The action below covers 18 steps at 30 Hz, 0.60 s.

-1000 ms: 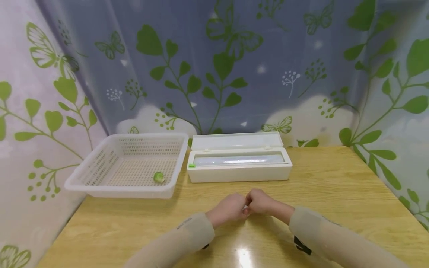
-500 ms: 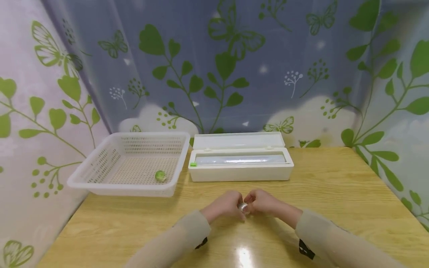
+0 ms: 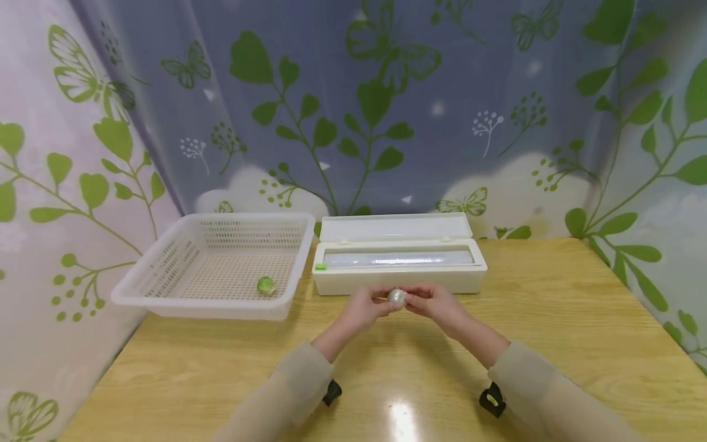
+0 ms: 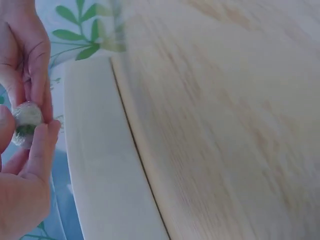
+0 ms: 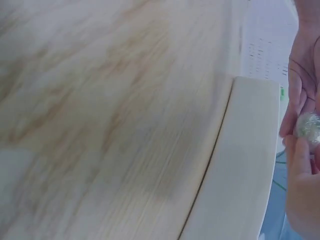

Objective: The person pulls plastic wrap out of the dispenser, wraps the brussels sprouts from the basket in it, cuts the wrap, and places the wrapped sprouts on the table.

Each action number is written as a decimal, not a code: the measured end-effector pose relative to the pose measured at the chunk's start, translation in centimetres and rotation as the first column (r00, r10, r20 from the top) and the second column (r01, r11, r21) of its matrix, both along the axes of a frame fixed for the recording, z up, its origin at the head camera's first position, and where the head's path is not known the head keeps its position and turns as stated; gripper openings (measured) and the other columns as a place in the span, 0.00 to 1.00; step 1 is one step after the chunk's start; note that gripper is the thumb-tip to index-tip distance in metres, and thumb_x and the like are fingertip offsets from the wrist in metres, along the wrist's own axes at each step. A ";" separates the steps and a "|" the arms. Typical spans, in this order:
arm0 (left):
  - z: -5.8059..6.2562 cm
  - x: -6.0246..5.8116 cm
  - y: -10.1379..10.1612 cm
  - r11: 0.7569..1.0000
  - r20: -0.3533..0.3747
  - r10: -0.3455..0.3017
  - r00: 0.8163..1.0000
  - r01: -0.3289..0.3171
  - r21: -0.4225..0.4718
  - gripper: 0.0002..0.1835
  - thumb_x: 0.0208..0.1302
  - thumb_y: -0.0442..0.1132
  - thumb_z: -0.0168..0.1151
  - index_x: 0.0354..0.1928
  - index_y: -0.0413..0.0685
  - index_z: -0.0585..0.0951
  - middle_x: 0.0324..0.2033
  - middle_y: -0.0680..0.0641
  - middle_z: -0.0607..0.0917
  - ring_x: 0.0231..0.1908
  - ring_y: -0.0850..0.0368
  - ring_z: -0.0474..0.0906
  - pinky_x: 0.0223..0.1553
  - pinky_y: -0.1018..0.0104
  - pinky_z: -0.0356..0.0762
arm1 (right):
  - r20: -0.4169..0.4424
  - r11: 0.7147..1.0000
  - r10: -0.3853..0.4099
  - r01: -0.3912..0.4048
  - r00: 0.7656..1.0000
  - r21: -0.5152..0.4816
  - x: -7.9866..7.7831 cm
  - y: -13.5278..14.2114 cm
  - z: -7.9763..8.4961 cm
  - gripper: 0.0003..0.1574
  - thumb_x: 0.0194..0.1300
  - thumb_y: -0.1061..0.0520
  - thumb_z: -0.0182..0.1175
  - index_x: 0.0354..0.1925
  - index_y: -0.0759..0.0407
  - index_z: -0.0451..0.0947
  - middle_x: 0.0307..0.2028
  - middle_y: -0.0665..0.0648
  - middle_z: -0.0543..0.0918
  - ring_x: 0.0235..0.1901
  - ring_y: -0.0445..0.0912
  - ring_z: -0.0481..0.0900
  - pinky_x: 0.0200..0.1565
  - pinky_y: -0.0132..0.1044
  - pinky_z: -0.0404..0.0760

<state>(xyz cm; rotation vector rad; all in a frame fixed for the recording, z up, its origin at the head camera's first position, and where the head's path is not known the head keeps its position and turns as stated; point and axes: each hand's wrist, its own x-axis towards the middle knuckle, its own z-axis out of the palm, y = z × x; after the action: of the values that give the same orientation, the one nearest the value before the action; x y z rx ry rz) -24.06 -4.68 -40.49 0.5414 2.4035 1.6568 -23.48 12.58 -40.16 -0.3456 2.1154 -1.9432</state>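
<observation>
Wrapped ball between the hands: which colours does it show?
The wrapped ball is whitish with a dark green patch, clearest in the left wrist view.

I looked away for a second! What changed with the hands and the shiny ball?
The left hand and right hand moved forward, toward the white box, taking the shiny ball along. It was mostly hidden earlier; now it shows, pinched between them. Nothing was let go. The green sprout stayed in the basket, and the box stayed open.

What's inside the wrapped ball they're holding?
Something green shows through the wrapped ball's clear film in the left wrist view. The left hand and right hand cover parts, so I can't identify it.
</observation>
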 end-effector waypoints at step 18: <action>2.1 0.2 -0.1 0.989 -0.086 -0.050 0.995 0.038 -0.144 0.15 0.60 0.38 0.56 0.46 0.36 0.77 0.38 0.43 0.80 0.36 0.51 0.76 0.31 0.69 0.74 | -0.181 0.993 0.003 0.018 0.984 0.115 0.8 0.0 1.1 0.17 0.62 0.64 0.52 0.45 0.79 0.66 0.41 0.70 0.77 0.41 0.52 0.77 0.42 0.39 0.76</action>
<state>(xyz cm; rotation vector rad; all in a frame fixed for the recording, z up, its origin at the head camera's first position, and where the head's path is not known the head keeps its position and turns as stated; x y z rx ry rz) -23.84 -4.80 -38.44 0.6525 2.5286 1.4594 -22.66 12.62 -39.09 -0.5092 2.3332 -1.8450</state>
